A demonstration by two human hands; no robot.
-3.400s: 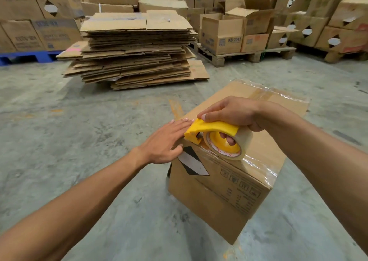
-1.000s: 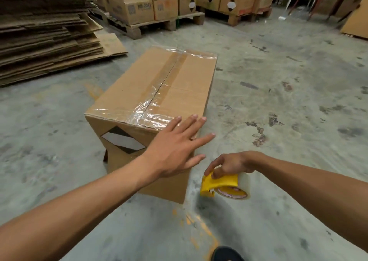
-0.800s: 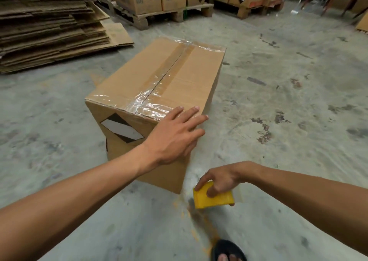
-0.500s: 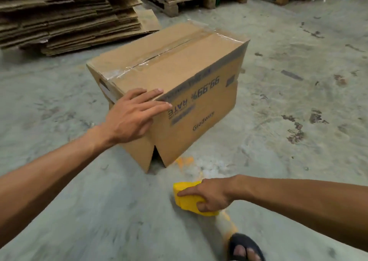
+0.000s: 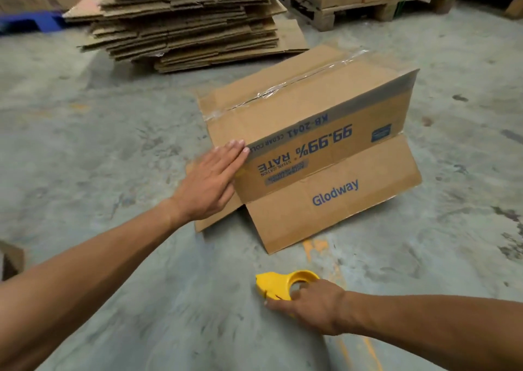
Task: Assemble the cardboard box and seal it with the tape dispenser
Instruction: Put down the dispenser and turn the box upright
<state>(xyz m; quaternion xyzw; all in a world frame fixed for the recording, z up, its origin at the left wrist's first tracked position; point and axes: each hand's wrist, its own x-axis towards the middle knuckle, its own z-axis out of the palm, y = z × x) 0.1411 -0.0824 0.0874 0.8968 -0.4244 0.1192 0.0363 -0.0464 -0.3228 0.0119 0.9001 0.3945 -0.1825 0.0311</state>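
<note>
Box tipped on its side on the floor, my left hand flat on it, my right hand on the dispenser.

I see the box (image 5: 311, 133) lying on the concrete floor (image 5: 99, 150) with its taped seam facing up and away, the printed side toward me reading upside down, and an unsealed flap marked "Glodway" (image 5: 334, 203) splayed out onto the floor at its near edge. My left hand (image 5: 210, 184) lies open, fingers straight and together, pressed flat against the box's near left corner, gripping nothing. My right hand (image 5: 314, 305) is closed over the yellow dispenser (image 5: 283, 284), which sits low by the floor, nearer me than the box and apart from it. A stack of flat cardboard (image 5: 192, 22) lies beyond the box.
</note>
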